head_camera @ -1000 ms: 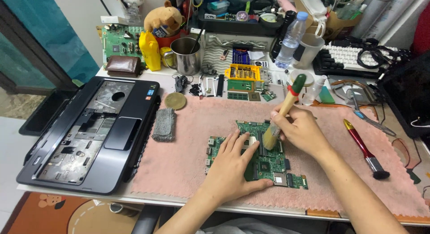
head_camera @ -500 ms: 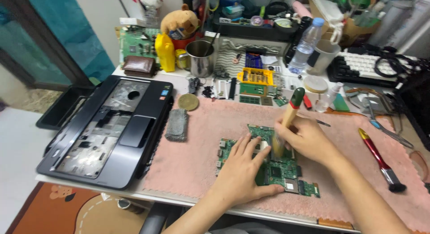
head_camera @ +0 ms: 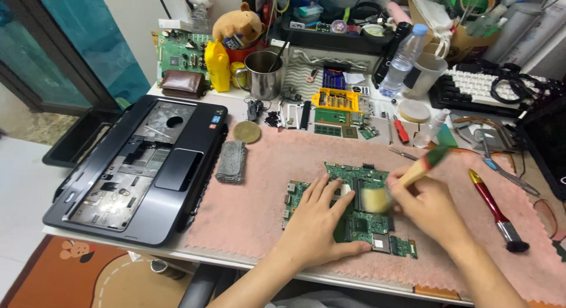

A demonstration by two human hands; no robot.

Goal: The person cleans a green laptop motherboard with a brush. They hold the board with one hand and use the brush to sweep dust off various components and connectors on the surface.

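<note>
bristly brush (head_camera: 377, 197), flat green circuit board (head_camera: 359, 225), fuzzy pink towel (head_camera: 259, 196)

White desk (head_camera: 177, 252) under hands, edge nearest camera. Pale tiled floor (head_camera: 20, 184) far left of hands. Brown patterned rug (head_camera: 71, 278) below left. Teal glass door with dark frame (head_camera: 76, 43) upper left. White wall (head_camera: 138, 19) behind desk. Even, soft lighting.

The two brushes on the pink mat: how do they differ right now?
The wooden brush is gripped in the right hand, tilted, its pale bristles on the green board; the red brush lies flat on the mat, untouched. The red brush has dark bristles and a slimmer handle. Both point their bristles toward the person.
</note>
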